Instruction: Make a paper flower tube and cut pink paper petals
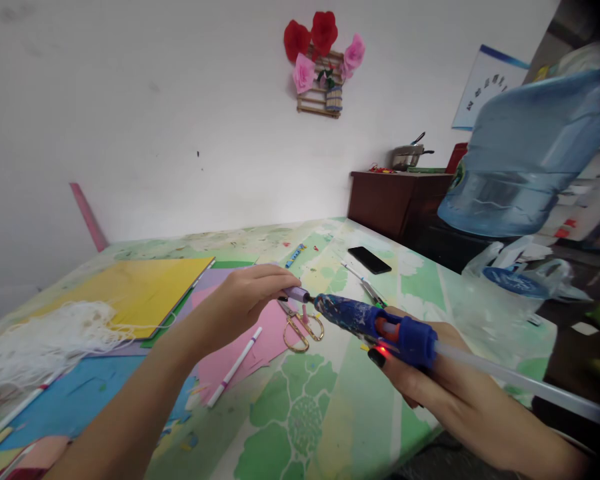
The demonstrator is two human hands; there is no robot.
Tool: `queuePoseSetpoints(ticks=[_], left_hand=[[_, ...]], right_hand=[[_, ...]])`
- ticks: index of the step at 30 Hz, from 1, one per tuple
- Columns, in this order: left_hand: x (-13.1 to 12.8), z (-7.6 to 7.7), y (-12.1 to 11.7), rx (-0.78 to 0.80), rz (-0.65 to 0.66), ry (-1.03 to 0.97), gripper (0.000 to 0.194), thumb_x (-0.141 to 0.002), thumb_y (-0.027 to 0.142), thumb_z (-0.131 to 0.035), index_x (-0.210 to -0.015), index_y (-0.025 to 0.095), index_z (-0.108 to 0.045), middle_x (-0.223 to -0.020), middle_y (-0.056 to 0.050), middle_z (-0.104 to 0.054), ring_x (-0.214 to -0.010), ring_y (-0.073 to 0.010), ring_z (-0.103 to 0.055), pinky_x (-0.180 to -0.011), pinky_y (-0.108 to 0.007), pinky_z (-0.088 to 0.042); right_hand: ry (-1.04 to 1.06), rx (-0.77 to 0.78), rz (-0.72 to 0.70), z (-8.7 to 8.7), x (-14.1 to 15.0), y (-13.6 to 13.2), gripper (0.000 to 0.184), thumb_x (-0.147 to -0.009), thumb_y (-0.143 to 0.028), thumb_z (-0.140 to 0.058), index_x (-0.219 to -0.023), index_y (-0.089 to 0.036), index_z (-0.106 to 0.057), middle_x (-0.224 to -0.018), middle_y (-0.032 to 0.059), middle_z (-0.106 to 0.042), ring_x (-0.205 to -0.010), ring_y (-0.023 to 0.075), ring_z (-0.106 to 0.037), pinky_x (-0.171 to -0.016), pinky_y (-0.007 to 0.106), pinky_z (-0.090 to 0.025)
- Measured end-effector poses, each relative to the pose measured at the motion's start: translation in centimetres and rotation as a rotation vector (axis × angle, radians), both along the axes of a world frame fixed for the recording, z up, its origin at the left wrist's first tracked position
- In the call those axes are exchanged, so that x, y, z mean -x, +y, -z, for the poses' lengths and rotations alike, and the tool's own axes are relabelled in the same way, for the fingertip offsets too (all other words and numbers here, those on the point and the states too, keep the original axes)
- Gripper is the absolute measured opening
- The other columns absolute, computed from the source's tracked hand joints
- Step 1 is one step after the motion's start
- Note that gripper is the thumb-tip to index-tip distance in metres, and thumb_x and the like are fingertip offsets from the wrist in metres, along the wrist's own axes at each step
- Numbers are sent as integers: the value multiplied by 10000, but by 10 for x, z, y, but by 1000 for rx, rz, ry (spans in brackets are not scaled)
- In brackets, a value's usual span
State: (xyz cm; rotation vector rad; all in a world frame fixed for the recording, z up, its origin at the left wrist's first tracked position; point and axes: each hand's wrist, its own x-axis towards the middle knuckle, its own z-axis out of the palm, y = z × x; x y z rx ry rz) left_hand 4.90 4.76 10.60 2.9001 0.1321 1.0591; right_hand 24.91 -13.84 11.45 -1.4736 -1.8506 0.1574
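Table (pixel 360 400): While its far edge is running along the white wall (pixel 205 120), its green flowery top is showing.
Yellow sheet (pixel 145 287): It is lying near the table's far left corner.
White string (pixel 55 340): A messy heap is sitting near the left edge.
Blue glue gun (pixel 350 317): It is hanging above the table, with a red light glowing and its tip pointing at a purple piece (pixel 296 293).
Right hand (pixel 425 380): It is wrapping its fingers around the glue gun.
Left hand (pixel 240 300): It is pinching the purple piece, thumb and fingers closing on it.
Black phone (pixel 370 260): It is lying near the far right corner.
Scissors (pixel 291 316): They are resting partly on pink paper (pixel 267 320).
Purple piece: It is facing the tip; I cannot tell if they are touching.
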Motion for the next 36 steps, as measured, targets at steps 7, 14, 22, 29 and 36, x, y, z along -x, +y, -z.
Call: queuePoseSetpoints(ticks=[7,14,22,29,36], left_hand=[[-1,0,0,12,1,-11,274,-903,63,-426,-1031,176,-640,-1014,-75,-687,-879,-144,-649,-748,-251,-531],[-3,2,-1,1,25,11,340,-867,-12,-424,-1054,178,-636,-1031,-59,-690,-927,-143,-632,-777,-255,-527],[-3,0,-1,8,43,21,335,-866,-23,-407,-1022,167,-634,-1014,-61,-691,-925,-140,-630,-771,-247,-519],[-2,0,1,11,52,7,337,-861,-30,-418,-1042,160,-628,-1008,-59,-684,-887,-121,-632,-760,-226,-514],[-2,0,0,19,26,13,303,-877,0,-426,-1025,161,-636,-1001,-57,-685,-884,-119,-631,-759,-218,-503]], right_hand=[[1,61,23,3,-8,-7,159,-856,-321,-498,-735,-240,-561,-604,6,-561,-519,151,-500,-473,267,-407],[16,55,-17,1,-5,-3,127,-846,-299,-515,-748,-242,-572,-618,5,-587,-501,143,-506,-469,260,-414],[9,68,-20,3,-5,0,154,-863,-301,-486,-744,-241,-563,-627,8,-591,-516,146,-516,-483,262,-419],[-35,49,-10,-1,-4,0,198,-881,-303,-454,-727,-227,-553,-639,7,-585,-528,137,-526,-487,260,-421],[-59,16,20,4,-6,-4,183,-873,-267,-456,-707,-221,-515,-614,-18,-557,-497,114,-520,-473,245,-407]])
